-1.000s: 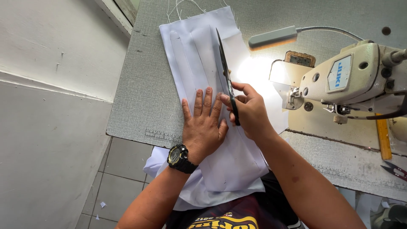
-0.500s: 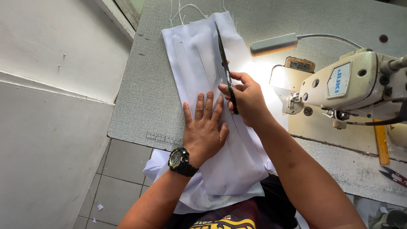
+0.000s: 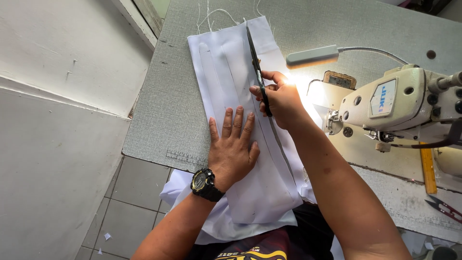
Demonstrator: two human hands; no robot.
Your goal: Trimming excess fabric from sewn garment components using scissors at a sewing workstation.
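Note:
A long piece of white fabric (image 3: 226, 72) lies on the grey sewing table (image 3: 163, 120), its near end hanging over the front edge. My left hand (image 3: 233, 149), with a black watch on the wrist, presses flat on the fabric, fingers spread. My right hand (image 3: 279, 98) grips black scissors (image 3: 255, 60), whose blades point away from me along the fabric's right side. A cut line runs back from the scissors toward me.
A cream sewing machine (image 3: 399, 103) stands at the right, with a lit gooseneck lamp (image 3: 313, 55) above the fabric's right edge. Small thread snips (image 3: 445, 208) and a yellow ruler (image 3: 427, 168) lie at the far right. A white wall and tiled floor (image 3: 120, 202) are at the left.
My right hand and the scissors have moved farther up the fabric, away from me. My left hand has stayed pressed on the cloth.

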